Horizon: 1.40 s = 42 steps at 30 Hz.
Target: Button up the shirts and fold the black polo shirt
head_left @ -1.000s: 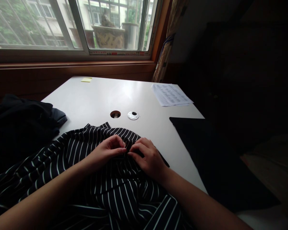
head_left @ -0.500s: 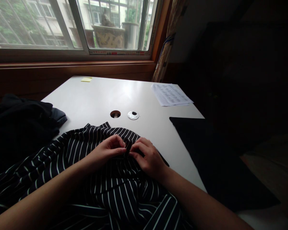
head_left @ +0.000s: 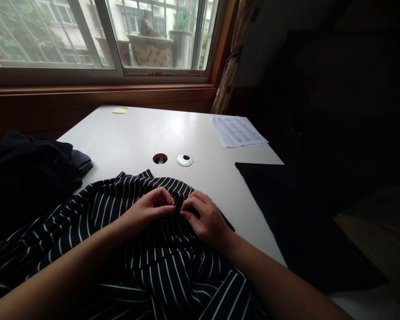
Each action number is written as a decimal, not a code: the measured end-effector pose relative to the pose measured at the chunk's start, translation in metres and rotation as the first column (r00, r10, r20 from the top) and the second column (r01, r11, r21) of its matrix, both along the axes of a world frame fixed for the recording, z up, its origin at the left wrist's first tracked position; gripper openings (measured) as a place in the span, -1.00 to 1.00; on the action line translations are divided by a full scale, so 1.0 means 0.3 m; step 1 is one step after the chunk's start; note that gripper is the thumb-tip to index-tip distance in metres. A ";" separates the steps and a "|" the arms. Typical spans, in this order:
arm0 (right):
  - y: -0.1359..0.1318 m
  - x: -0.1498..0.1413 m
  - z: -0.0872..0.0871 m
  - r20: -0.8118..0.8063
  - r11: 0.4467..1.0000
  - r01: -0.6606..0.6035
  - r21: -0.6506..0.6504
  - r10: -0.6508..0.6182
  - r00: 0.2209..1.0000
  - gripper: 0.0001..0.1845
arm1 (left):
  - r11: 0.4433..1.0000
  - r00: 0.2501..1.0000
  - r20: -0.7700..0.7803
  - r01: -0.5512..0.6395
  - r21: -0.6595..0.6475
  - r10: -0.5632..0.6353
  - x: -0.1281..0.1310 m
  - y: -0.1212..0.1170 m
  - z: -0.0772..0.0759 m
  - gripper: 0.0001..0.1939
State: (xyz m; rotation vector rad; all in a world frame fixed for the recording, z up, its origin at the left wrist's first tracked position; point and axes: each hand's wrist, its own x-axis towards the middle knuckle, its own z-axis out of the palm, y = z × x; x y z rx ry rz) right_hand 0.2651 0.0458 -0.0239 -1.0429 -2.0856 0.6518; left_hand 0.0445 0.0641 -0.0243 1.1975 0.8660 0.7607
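Observation:
A black garment with thin white stripes point(head_left: 126, 249) lies crumpled over the near part of a white table point(head_left: 133, 138). My left hand point(head_left: 151, 209) and my right hand point(head_left: 205, 220) meet at a fold near the garment's far edge. Both have their fingers curled and pinch the striped fabric between fingertips, which almost touch each other. A small raised bit of dark cloth stands up between the two pinches. Both forearms rest across the garment.
A dark pile of clothing point(head_left: 26, 173) sits at the left. Further back are a cable hole point(head_left: 160, 158), its round cap point(head_left: 185, 160), a printed sheet point(head_left: 236, 131) and a yellow sticky note point(head_left: 120, 110). A black flat sheet point(head_left: 286, 209) covers the table's right side.
The pinched fold between my fingertips has risen slightly; both hands stay in almost the same place.

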 end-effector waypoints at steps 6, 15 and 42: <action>-0.001 0.000 0.000 -0.003 1.000 0.004 -0.009 -0.004 1.000 -0.90 | 1.000 1.000 -0.001 0.010 0.006 -0.010 -0.001 0.002 -0.006 -0.82; -0.004 -0.003 0.003 -0.006 1.000 0.029 -0.008 -0.029 1.000 -0.90 | 1.000 1.000 -0.011 0.013 0.012 -0.013 0.001 0.002 -0.002 -0.82; -0.001 -0.011 0.007 -0.013 0.996 0.068 -0.056 -0.069 0.998 -0.91 | 0.988 0.999 -0.041 -0.013 0.154 0.020 0.004 -0.007 -0.005 -0.83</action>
